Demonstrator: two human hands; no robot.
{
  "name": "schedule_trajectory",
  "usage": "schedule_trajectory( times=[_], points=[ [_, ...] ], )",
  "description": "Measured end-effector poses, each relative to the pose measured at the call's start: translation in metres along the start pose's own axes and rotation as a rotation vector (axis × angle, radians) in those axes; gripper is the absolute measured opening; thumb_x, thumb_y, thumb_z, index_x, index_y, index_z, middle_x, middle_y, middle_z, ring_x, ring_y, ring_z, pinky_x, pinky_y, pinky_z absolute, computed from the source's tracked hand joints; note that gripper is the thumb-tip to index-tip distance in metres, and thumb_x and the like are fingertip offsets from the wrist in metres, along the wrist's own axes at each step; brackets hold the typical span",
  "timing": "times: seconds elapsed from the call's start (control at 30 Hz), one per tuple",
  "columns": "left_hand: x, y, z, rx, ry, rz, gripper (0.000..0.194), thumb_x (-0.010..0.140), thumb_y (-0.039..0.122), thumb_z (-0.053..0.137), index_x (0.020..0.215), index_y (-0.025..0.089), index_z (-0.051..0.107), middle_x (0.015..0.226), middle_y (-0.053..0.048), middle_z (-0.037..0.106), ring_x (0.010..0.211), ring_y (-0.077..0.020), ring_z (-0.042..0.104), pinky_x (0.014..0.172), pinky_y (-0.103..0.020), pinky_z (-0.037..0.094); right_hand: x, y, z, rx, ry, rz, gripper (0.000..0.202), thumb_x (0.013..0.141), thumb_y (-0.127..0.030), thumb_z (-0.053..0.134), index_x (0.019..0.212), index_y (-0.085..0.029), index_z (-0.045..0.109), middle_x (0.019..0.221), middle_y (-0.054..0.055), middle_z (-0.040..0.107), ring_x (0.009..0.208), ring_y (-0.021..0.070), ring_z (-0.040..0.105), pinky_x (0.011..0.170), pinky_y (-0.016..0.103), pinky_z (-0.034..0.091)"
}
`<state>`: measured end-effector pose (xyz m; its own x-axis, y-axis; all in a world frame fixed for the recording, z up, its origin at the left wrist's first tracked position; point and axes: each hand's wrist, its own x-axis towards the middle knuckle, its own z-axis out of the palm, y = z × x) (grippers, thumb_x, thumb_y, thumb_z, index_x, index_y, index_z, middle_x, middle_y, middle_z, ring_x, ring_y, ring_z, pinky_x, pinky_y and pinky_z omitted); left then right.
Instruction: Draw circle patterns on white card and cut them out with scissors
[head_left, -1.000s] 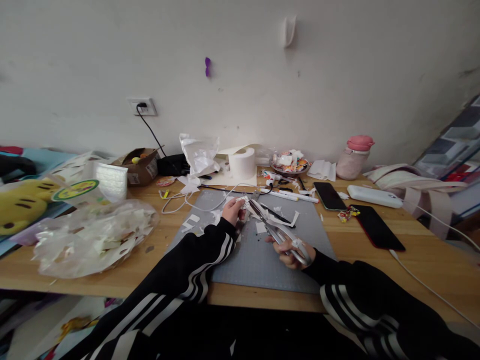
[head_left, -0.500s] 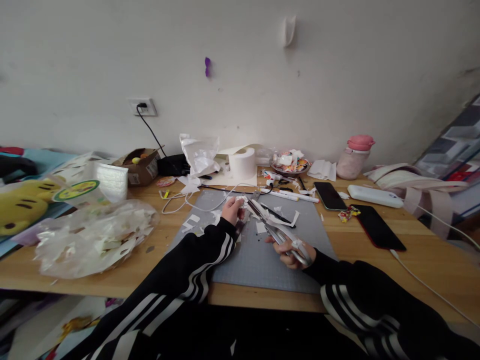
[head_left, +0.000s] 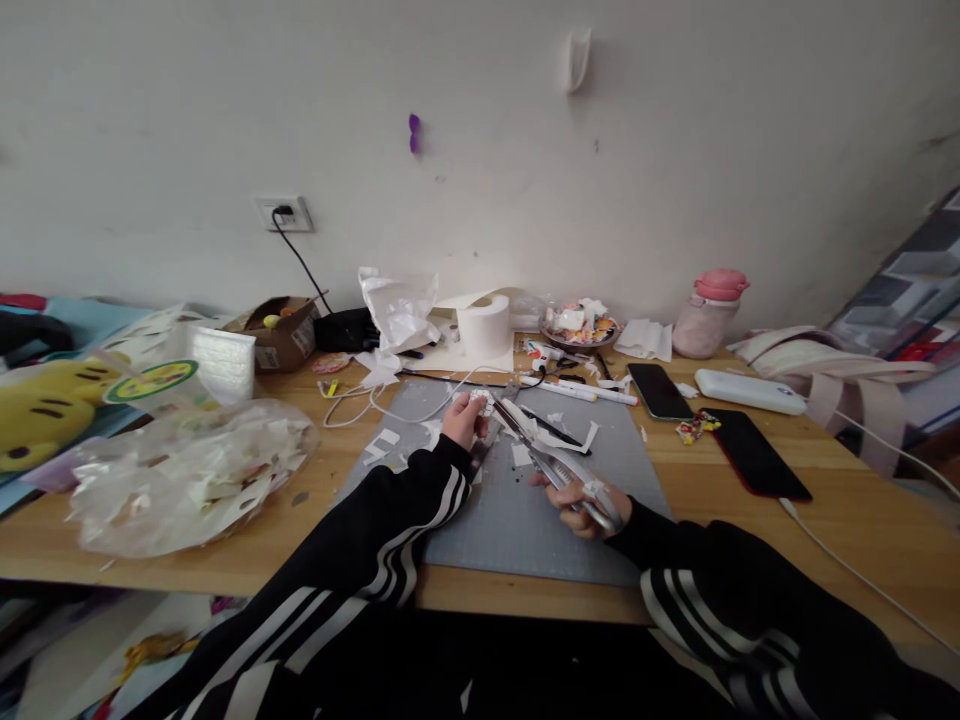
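Observation:
Between the fingers of my left hand (head_left: 465,420) is a small white piece with dark lines (head_left: 481,402), perhaps paper or card. My right hand (head_left: 585,505) is closed round the grey handles of a pair of scissors (head_left: 559,465). Their blades point up and left, with the tips close beside the white piece; whether they touch it I cannot tell. Both hands are over a grey cutting mat (head_left: 540,545). White paper scraps (head_left: 384,445) lie on the mat left of my left hand, and a curved white strip (head_left: 589,440) lies beyond the scissors.
Markers (head_left: 577,390) and a glue gun (head_left: 544,352) lie behind the mat. A paper roll (head_left: 484,328) stands near the wall beside a bowl of scraps (head_left: 581,335). Two phones (head_left: 757,455), a power bank (head_left: 750,392) and a pink-lidded bottle (head_left: 707,318) are right. A plastic bag (head_left: 187,480) lies left.

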<state>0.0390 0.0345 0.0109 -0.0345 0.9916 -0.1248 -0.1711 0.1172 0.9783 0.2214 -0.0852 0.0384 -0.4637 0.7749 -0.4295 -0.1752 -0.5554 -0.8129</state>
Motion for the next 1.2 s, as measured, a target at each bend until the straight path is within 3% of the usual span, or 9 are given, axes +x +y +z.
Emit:
schedule_trajectory(
  times=[0.23,0.57,0.87,1.2],
  points=[
    [-0.0009,0.0008,-0.0002,-0.009,0.002,0.007,0.02,0.092,0.03,0.055,0.098,0.012,0.058,0.081,0.0,0.059,0.059,-0.0078,0.055,0.05,-0.02,0.049,-0.0007,0.0008,0.0007,-0.002,0.008,-0.011,0.04,0.046,-0.03,0.077,0.081,-0.021,0.061,0.048,-0.011,0.034,0.031,-0.0007,0.017,0.037,0.022,0.001],
    [0.0004,-0.0011,-0.0002,-0.009,0.005,0.004,0.022,0.091,0.031,0.056,0.104,0.013,0.058,0.091,-0.003,0.061,0.07,-0.0115,0.06,0.06,-0.026,0.053,0.0008,0.0027,-0.0023,0.009,-0.022,-0.027,0.039,0.046,-0.03,0.078,0.081,-0.022,0.062,0.05,-0.01,0.035,0.031,-0.0006,0.016,0.037,0.022,0.0],
    [0.0003,-0.0008,-0.0008,-0.025,-0.006,-0.003,0.022,0.091,0.031,0.056,0.104,0.013,0.058,0.091,-0.003,0.061,0.07,-0.0112,0.06,0.059,-0.025,0.053,0.0052,0.0052,-0.0058,0.0,-0.037,-0.008,0.041,0.045,-0.028,0.076,0.083,-0.022,0.061,0.049,-0.011,0.035,0.029,-0.0002,0.016,0.035,0.022,0.001],
    [-0.0005,0.0,-0.0009,-0.023,-0.008,0.023,0.019,0.092,0.03,0.055,0.095,0.012,0.058,0.077,0.001,0.058,0.054,-0.0064,0.053,0.047,-0.018,0.046,-0.0009,0.0021,-0.0005,-0.024,0.002,-0.021,0.034,0.049,-0.028,0.072,0.08,-0.023,0.061,0.05,-0.01,0.034,0.03,0.0003,0.018,0.036,0.02,0.002]
  ],
)
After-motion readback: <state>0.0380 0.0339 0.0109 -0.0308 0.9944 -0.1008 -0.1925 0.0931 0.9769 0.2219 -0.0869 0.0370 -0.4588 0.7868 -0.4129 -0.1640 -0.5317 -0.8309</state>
